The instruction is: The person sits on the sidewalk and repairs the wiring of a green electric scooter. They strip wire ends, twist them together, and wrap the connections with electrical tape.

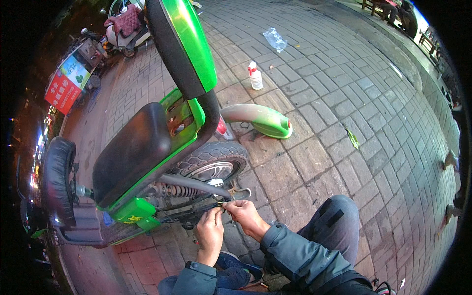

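A green and black electric scooter [130, 155] stands on the left, its rear wheel [236, 156] toward the middle of the view. My left hand [210, 235] and my right hand [245, 214] meet low beside the wheel hub, just below the swingarm's end. Both sets of fingers are pinched together at a small, thin part, possibly a wire end; it is too small and covered to name. Close by is a coiled shock absorber spring [177, 191]. A green curved fender [268, 119] lies on the paving behind the wheel, apart from the scooter.
Beyond the fender stands a white bottle with a red cap [255, 78]. Farther off lie a clear plastic bag [275, 40] and a green leaf [352, 139]. A red sign board [63, 93] and a parked scooter [127, 30] are at the far left. My bent knee [334, 221] is at right.
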Motion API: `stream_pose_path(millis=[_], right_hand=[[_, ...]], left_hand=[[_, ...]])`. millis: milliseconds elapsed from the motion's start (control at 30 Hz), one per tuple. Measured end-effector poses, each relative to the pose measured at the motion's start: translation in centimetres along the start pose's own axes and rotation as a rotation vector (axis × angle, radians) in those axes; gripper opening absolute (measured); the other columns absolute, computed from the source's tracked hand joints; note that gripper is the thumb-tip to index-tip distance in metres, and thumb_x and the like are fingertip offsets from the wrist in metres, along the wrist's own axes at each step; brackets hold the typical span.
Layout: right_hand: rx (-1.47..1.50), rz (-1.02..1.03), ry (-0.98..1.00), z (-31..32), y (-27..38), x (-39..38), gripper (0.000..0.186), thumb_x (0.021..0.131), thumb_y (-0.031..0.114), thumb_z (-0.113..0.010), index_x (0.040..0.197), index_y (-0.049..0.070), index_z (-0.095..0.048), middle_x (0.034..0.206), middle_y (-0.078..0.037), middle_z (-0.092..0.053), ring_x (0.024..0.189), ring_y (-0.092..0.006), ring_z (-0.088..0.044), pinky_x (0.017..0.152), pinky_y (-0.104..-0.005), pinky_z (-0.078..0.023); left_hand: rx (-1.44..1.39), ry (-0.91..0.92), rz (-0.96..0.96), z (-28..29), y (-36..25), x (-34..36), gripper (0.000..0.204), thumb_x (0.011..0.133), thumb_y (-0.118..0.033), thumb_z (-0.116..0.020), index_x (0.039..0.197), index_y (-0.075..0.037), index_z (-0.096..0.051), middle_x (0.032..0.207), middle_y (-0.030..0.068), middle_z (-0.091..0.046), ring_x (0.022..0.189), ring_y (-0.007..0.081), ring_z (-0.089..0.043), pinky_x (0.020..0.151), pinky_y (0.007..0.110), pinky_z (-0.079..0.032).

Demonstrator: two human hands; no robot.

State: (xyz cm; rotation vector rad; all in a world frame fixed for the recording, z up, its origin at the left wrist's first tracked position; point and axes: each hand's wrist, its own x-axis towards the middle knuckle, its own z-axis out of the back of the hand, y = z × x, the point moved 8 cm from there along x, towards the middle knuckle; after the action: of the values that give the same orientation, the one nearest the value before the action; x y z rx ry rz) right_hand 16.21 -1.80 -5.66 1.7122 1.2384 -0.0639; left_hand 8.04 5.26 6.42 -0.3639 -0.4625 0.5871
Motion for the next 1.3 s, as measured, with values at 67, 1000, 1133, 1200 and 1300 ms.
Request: stream_pose_path(millis=[67, 1000, 1133, 1200, 1300], right_hand=[[-0.002, 0.007, 0.001, 0.0, 0.0, 0.0, 0.02, 0.094, 0.02, -0.073, 0.088, 0.0, -0.074, 0.071, 0.001, -0.062, 0.06, -0.0066, -0.048, 0.054, -0.0244, -0.037], [-0.026, 0.042, 0.008, -0.6, -0.4, -0.4, 0.018, 0.095, 0.018, -0.073, 0.087, 0.002, -0.076, 0.07, 0.004, -0.061, 0.061, -0.0046, -0.046, 0.054, -0.0253, -0.034], [-0.036, 0.037, -0.006, -0.6, -1.0, -0.3, 0.019, 0.095, 0.018, -0.073, 0.088, 0.002, -0.075, 0.072, 0.003, -0.062, 0.061, -0.0044, -0.046, 0.054, -0.0253, -0.035], [-0.028, 0.047, 0.005, -0.7, -0.9, -0.3, 0.019, 0.096, 0.019, -0.072, 0.088, 0.001, -0.075, 0.072, 0.003, -0.062, 0.061, -0.0048, -0.047, 0.054, -0.0251, -0.036], [-0.03, 0.022, 0.013, -0.7, -0.9, -0.2, 0.02, 0.096, 0.02, -0.072, 0.089, 0.001, -0.075, 0.071, 0.002, -0.062, 0.06, -0.0057, -0.048, 0.054, -0.0248, -0.036]], left_hand=[[0.06, 0.042, 0.014, -0.1, 0.0, -0.1, 0.009, 0.09, -0.011, -0.073, 0.097, -0.005, -0.073, 0.089, 0.0164, -0.072, 0.077, 0.0375, -0.07, 0.066, 0.042, -0.056], [-0.498, 0.347, 0.439, -2.7, 6.1, -1.1, 0.011, 0.094, -0.005, -0.072, 0.096, 0.005, -0.073, 0.083, 0.0098, -0.075, 0.072, 0.014, -0.071, 0.065, 0.029, -0.056], [-0.592, 0.409, 0.589, -3.5, 7.0, -1.5, 0.009, 0.092, -0.004, -0.074, 0.092, 0.005, -0.071, 0.083, 0.0085, -0.075, 0.074, 0.0121, -0.069, 0.066, 0.029, -0.056], [-0.529, 0.268, 0.514, -2.6, 6.3, -1.1, 0.007, 0.091, -0.002, -0.075, 0.09, 0.003, -0.07, 0.083, 0.0093, -0.075, 0.074, 0.0126, -0.07, 0.065, 0.029, -0.056], [-0.303, 0.106, 0.384, -1.1, 4.6, -0.9, 0.009, 0.088, -0.001, -0.077, 0.09, 0.0, -0.068, 0.082, 0.0128, -0.074, 0.071, 0.0187, -0.072, 0.064, 0.032, -0.056]])
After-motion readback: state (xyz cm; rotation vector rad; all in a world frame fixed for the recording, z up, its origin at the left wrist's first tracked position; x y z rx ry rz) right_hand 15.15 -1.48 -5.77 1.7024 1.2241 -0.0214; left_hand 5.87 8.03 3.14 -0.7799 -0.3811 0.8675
